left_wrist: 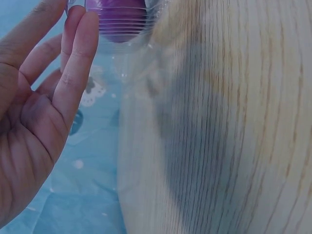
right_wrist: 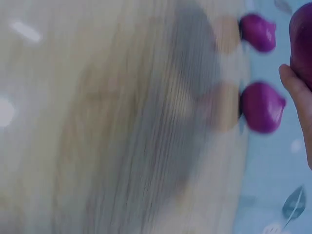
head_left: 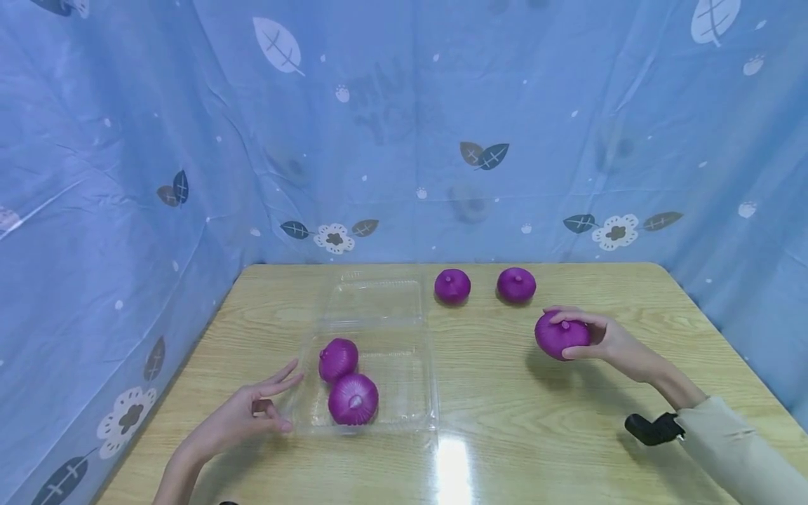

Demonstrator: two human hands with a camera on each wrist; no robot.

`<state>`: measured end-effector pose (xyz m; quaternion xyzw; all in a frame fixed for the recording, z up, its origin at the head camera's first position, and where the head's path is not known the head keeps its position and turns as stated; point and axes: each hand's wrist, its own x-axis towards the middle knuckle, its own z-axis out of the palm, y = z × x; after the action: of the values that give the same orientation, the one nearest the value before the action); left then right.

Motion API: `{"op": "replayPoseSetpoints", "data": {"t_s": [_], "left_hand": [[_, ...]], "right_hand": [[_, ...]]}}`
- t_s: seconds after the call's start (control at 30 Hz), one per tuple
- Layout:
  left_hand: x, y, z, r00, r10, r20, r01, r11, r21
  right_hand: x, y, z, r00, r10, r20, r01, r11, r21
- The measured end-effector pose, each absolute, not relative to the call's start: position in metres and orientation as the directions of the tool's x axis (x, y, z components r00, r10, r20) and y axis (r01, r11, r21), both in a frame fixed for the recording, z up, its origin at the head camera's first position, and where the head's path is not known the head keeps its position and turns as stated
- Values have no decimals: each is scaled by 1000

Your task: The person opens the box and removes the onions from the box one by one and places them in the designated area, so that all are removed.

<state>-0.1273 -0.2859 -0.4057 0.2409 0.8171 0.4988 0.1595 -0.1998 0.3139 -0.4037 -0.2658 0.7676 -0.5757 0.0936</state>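
In the head view, my right hand (head_left: pixel 609 340) grips a purple onion (head_left: pixel 558 338), held above the table with its shadow below. That onion (right_wrist: pixel 303 44) and part of the hand (right_wrist: pixel 300 97) show at the right wrist view's edge. A clear plastic clamshell box (head_left: pixel 404 421) lies with its lid folded back, two onions in its near-left part: one onion (head_left: pixel 338 360) behind another onion (head_left: pixel 353 400). My left hand (head_left: pixel 243 414) is at the box's left side, fingers extended. In the left wrist view, its fingertips (left_wrist: pixel 87 24) are against the box edge beside an onion (left_wrist: pixel 119 19).
Two more onions stand near the table's back edge, a left onion (head_left: pixel 452 287) and a right onion (head_left: pixel 516 285). The wooden table (head_left: pixel 505 435) is bounded by a blue patterned curtain (head_left: pixel 404 140). A black object (head_left: pixel 653 429) sticks out at the right sleeve (head_left: pixel 726 435).
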Motion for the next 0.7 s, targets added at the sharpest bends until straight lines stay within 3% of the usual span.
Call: {"op": "replayPoseSetpoints", "data": {"t_s": [0.7], "left_hand": [[-127, -287, -407, -817, 576, 14, 273, 366, 889]], "right_hand": [[-254, 358, -421, -916, -387, 105, -104, -23, -994]]}}
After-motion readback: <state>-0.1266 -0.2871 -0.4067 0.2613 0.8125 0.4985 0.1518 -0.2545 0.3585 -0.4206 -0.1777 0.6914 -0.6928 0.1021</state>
